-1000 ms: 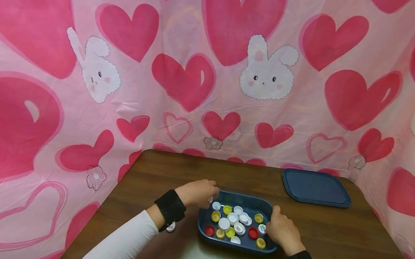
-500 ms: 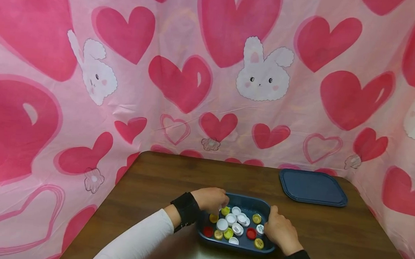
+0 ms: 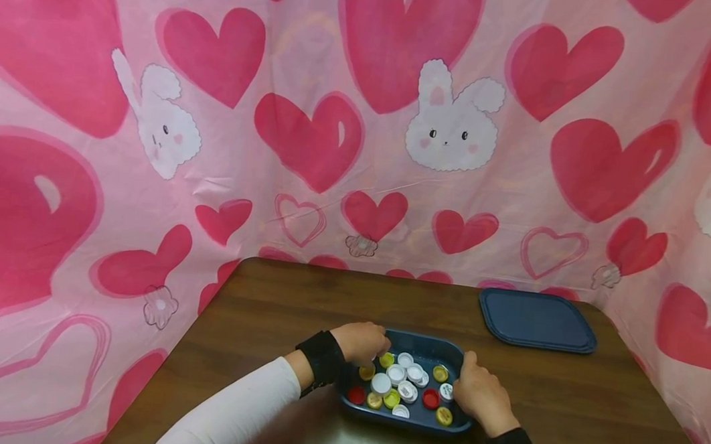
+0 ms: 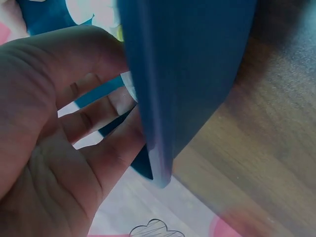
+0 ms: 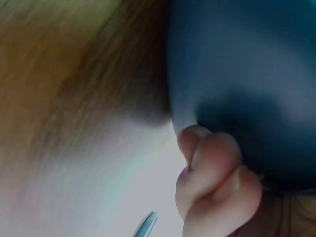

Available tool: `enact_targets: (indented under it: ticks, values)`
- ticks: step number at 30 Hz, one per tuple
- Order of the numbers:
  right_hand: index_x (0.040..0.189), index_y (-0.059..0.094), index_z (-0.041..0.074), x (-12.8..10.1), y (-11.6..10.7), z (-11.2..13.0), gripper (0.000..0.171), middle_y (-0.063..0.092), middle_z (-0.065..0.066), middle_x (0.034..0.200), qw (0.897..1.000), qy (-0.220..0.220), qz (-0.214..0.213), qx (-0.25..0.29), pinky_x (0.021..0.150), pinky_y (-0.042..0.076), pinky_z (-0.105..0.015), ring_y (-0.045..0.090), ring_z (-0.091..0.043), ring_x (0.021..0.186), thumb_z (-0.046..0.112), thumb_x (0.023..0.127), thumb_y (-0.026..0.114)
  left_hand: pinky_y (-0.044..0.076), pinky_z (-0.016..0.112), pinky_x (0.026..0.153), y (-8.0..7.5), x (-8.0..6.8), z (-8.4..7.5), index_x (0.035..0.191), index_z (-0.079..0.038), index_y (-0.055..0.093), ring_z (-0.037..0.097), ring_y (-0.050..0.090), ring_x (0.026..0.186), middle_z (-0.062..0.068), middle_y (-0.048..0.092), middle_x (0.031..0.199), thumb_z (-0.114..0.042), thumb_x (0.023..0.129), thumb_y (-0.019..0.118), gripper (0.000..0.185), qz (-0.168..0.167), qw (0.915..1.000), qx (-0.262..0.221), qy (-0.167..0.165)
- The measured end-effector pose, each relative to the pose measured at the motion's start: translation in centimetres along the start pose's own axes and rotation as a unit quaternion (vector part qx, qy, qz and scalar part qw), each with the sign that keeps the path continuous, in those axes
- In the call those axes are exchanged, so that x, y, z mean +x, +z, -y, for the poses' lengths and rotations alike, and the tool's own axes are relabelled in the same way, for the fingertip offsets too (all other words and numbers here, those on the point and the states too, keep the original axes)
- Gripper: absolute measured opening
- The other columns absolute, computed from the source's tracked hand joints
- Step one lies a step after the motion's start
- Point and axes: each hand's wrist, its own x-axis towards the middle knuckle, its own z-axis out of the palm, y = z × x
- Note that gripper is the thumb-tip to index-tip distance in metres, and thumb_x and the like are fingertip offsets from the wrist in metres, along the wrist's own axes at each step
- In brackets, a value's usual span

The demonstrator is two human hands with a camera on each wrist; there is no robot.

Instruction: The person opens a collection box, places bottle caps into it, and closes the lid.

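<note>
The blue tray (image 3: 407,422) of loose bottle caps (image 3: 399,384) sat at the table's near edge, at six o'clock. The right hand (image 3: 482,396) clasped its three-o'clock rim; the left hand (image 3: 361,342) curled over the ten-o'clock corner — light, stiff plastic, probably best held by both rims, since caps would slide. Beyond lay the wooden table (image 3: 303,300), a blue lid (image 3: 536,320) at two o'clock, then a heart-print backdrop (image 3: 311,139).

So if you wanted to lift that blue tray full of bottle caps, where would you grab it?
Probably by the raised rim on its two short ends, coming in from left and right. The blue tray is shallow and loaded with loose caps, so a level two-sided grip seems safest.
</note>
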Motion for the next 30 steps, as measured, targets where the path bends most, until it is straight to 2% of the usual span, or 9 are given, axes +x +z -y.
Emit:
enact_targets:
  ticks: [6, 11, 17, 20, 24, 30]
  values:
    - [0.121, 0.042, -0.007, 0.0, 0.0, 0.1, 0.041, 0.065, -0.024, 0.095, 1.000, -0.001, -0.001, 0.003, 0.069, 0.051, -0.052, 0.063, -0.034, 0.080, 0.014, 0.091, 0.061, 0.051, 0.021, 0.076, 0.5, 0.2, 0.0, 0.107, -0.022, 0.076, 0.007, 0.054, 0.079, -0.007, 0.063, 0.094, -0.018, 0.092, 0.074, 0.016, 0.002, 1.0000, 0.009, 0.000]
    - [0.120, 0.042, -0.007, 0.0, 0.0, 0.1, 0.041, 0.065, -0.024, 0.095, 1.000, 0.000, -0.004, 0.004, 0.069, 0.051, -0.052, 0.063, -0.035, 0.080, 0.013, 0.090, 0.061, 0.050, 0.021, 0.075, 0.6, 0.1, 0.1, 0.106, -0.022, 0.076, 0.007, 0.053, 0.079, -0.007, 0.062, 0.094, -0.019, 0.090, 0.077, 0.016, 0.002, 1.0000, 0.008, 0.005]
    - [0.124, 0.042, -0.007, 0.0, -0.1, 0.0, 0.044, 0.065, -0.025, 0.097, 1.000, 0.000, -0.001, 0.003, 0.072, 0.051, -0.054, 0.063, -0.036, 0.082, 0.014, 0.091, 0.061, 0.051, 0.020, 0.076, 0.5, -0.5, 1.0, 0.111, -0.021, 0.075, 0.006, 0.055, 0.082, -0.007, 0.061, 0.099, -0.018, 0.089, 0.078, 0.023, -0.016, 0.9996, -0.016, 0.016]
    - [0.124, 0.042, -0.007, 0.1, -0.1, 0.0, 0.043, 0.065, -0.025, 0.097, 1.000, 0.000, 0.001, 0.001, 0.072, 0.051, -0.054, 0.063, -0.035, 0.081, 0.014, 0.091, 0.061, 0.053, 0.022, 0.082, 0.1, -1.2, 2.0, 0.114, -0.019, 0.074, 0.008, 0.055, 0.087, -0.005, 0.061, 0.101, -0.015, 0.089, 0.077, 0.025, -0.038, 0.9983, -0.042, 0.018]
    - [0.122, 0.041, -0.007, 0.1, 0.0, -0.1, 0.043, 0.065, -0.024, 0.096, 1.000, -0.003, 0.002, -0.001, 0.071, 0.051, -0.053, 0.063, -0.035, 0.081, 0.015, 0.091, 0.061, 0.054, 0.027, 0.087, -0.9, -2.9, 3.7, 0.112, -0.016, 0.074, 0.012, 0.056, 0.094, -0.003, 0.062, 0.103, -0.011, 0.087, 0.077, 0.025, -0.079, 0.9937, -0.078, 0.017]
    - [0.121, 0.041, -0.007, 0.1, 0.0, 0.0, 0.042, 0.065, -0.025, 0.096, 1.000, -0.004, 0.000, -0.001, 0.072, 0.051, -0.054, 0.063, -0.037, 0.083, 0.015, 0.091, 0.062, 0.055, 0.028, 0.081, -1.1, -6.3, 7.0, 0.110, -0.015, 0.071, 0.015, 0.057, 0.093, 0.000, 0.061, 0.100, -0.014, 0.086, 0.079, 0.025, -0.133, 0.9867, -0.094, 0.005]
